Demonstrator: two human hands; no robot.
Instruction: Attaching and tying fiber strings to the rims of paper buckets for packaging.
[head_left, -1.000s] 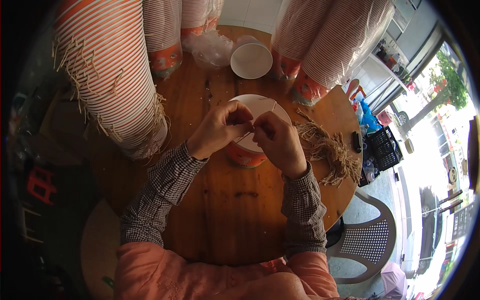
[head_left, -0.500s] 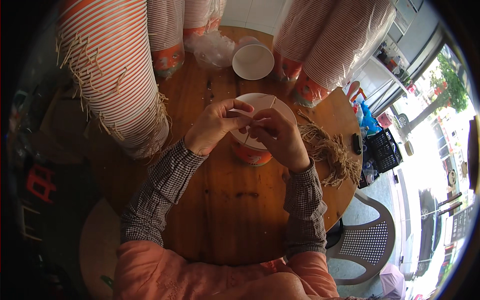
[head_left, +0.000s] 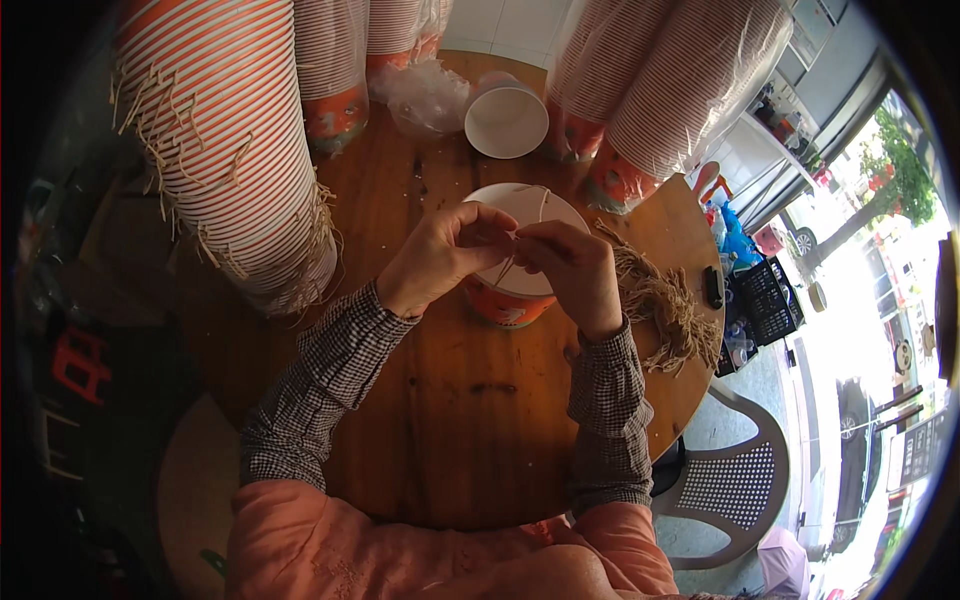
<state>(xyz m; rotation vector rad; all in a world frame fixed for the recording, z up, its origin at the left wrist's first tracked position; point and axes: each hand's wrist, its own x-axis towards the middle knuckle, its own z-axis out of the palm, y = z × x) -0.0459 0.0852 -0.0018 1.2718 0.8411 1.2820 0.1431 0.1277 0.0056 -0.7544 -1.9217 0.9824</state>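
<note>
In front of me on the wooden table stands an orange and white paper tub point(head_left: 505, 308), its white mouth facing up. A thin piece of twine point(head_left: 544, 205) runs over the tub's opening. Above it, my left hand point(head_left: 440, 258) and my right hand point(head_left: 578, 275) meet, fingertips pinched together on the twine. The spot between the fingers is partly hidden. Right of the tub lies a loose bundle of tan twine point(head_left: 655, 305). To the left leans a tall stack of nested paper tubs point(head_left: 225, 130), with many twine ends poking from between the rims.
A single tub point(head_left: 506, 122) lies on its side at the back, beside a crumpled clear plastic bag point(head_left: 425, 100). Plastic-wrapped tub stacks point(head_left: 690, 80) stand at the back right, others at the back left. A grey chair point(head_left: 730, 490) is beyond the table's right edge.
My right hand has shifted slightly right and its fingers have drawn closer together. The twine over the tub now sits at a different angle, and the tub has moved slightly.
</note>
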